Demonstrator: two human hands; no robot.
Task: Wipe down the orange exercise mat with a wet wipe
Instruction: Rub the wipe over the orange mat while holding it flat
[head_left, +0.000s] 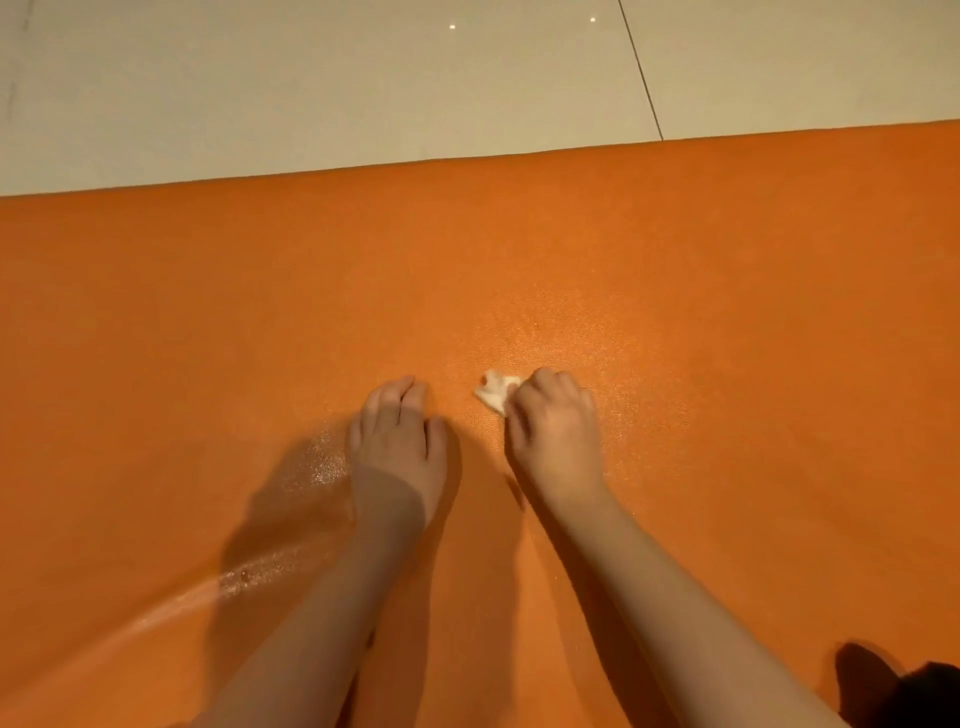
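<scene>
Across most of the head view: flat orange exercise mat with a fine pebbled texture (675, 270). Its far edge runs on a slight diagonal against pale beige glossy floor tiles (311, 78); one dark grout line (641, 73) meets that edge upper right. Both forearms are bare and reach in from the bottom. Right hand (553, 431) is on the mat near centre, fingers curled tight around a small crumpled white wet wipe (496, 392). Part of the wipe sticks out past the fingers on the hand's left side and touches the mat; the rest is hidden under the hand. Left hand (397, 436) sits just beside it, apart from the wipe, fingers loosely bent with the tips resting on the mat, holding nothing. Wet glistening streak (249, 577) on the mat to the left of the left forearm, with another shiny patch right next to the left hand. Faint speckled sheen also shows around the right hand. Hard shadows from both arms fall leftward. Dark shape (924, 696) in the bottom-right corner, can't tell what it is.
</scene>
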